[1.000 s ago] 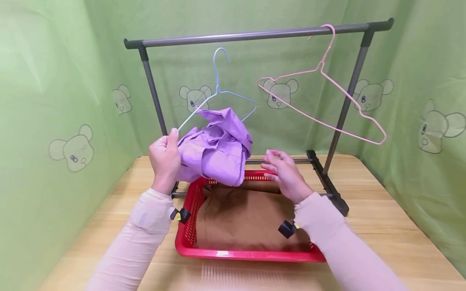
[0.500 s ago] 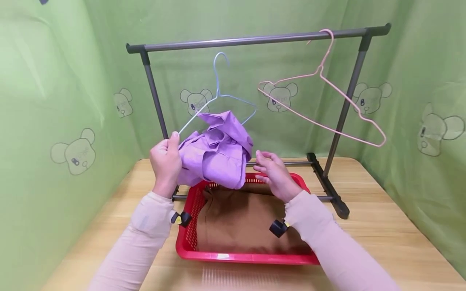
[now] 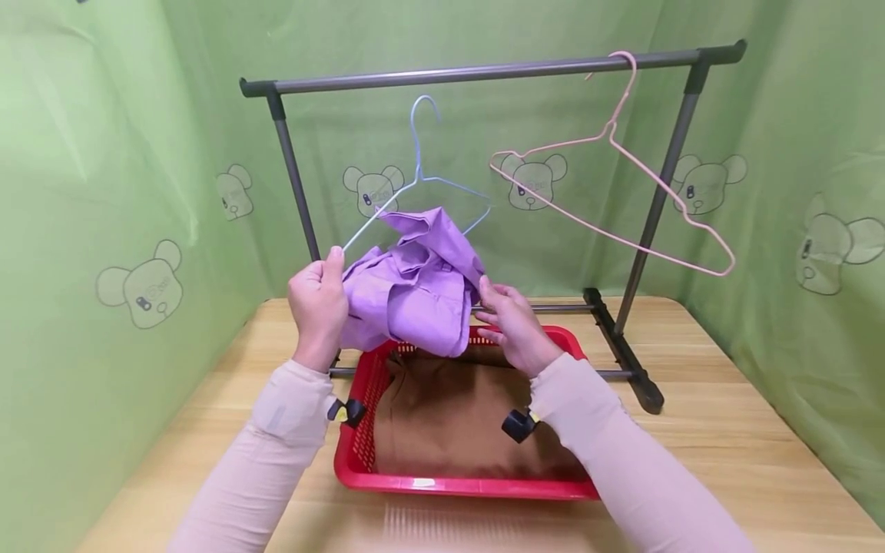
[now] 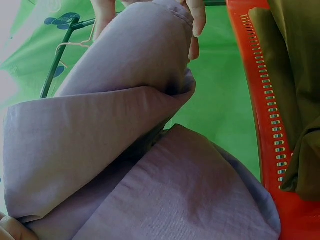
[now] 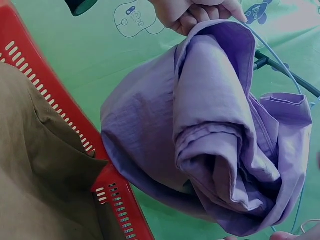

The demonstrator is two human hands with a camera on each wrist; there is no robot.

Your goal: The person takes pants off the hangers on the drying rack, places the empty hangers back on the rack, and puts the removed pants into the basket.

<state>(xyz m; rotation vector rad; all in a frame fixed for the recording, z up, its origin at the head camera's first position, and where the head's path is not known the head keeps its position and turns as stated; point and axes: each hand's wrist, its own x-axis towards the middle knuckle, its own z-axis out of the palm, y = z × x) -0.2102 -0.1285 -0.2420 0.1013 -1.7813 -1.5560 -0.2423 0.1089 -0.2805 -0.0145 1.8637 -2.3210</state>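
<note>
My left hand (image 3: 318, 303) grips one side of the light blue wire hanger (image 3: 417, 150) and the purple garment (image 3: 425, 307) bunched around its lower part. The cloth hangs in folds above the basket; its exact kind is hidden by the bunching. At the garment's right edge, my right hand (image 3: 515, 326) touches the cloth with its thumb side, the fingers spread and loosely bent. In the left wrist view, fingers of the right hand (image 4: 198, 20) show beyond the purple cloth (image 4: 125, 55). The right wrist view shows the left hand (image 5: 192, 12) holding the garment's upper edge.
A red basket (image 3: 415, 485) with brown cloth (image 3: 470, 422) in it stands on the wooden table (image 3: 719, 430) below the hands. Behind it rises a grey rack (image 3: 456, 75), with a pink hanger (image 3: 611, 127) hooked at its right. Green curtains (image 3: 138, 192) surround the table.
My right hand has moved left, from apart from the purple garment to touching its right edge. The left hand keeps its grip, nearly still.
</note>
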